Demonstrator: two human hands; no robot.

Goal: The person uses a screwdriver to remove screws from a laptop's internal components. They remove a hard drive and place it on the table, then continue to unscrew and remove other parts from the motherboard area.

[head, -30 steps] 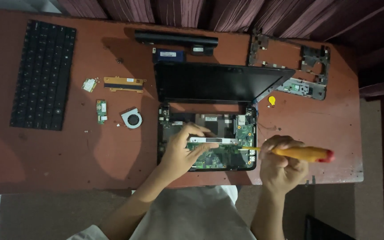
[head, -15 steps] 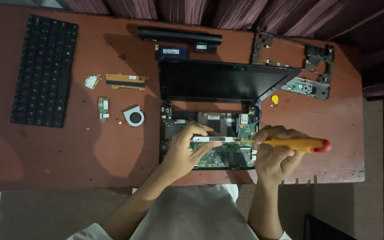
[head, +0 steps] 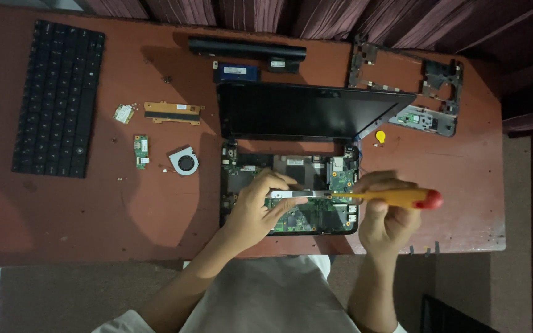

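At the far left of the reddish-brown tabletop (head: pixel 63 209) we see a black rectangular detached keyboard (head: pixel 57 98) lying lengthwise, at about ten o'clock from our hands. To its right lie a small pale green square circuit card (head: pixel 123 113), a long tan and copper flat strip board (head: pixel 173 112), a small green upright circuit board (head: pixel 141 151) and a round grey cooling fan (head: pixel 184 161), all near one another but apart. Further right, at twelve o'clock, a long black battery bar (head: pixel 246 49) sits by the table's back edge, with a blue rectangular module carrying a white label (head: pixel 236 72) just in front of it. Below them stands the opened black laptop (head: pixel 291 179), its dark screen tilted back and its base stripped to green circuit boards. Our left hand (head: pixel 257 206) rests on that base, fingers pinched together on a thin silver metal bracket (head: pixel 297 193) lying across the boards. Our right hand (head: pixel 385 213), at three o'clock of the bracket, is closed around a screwdriver with a yellow handle and red end cap (head: pixel 396 198), its tip touching the bracket's right end. A small yellow round piece (head: pixel 380 136) lies at one o'clock from that hand, and a grey hollowed plastic laptop frame (head: pixel 411 89) lies beyond it at the back right.
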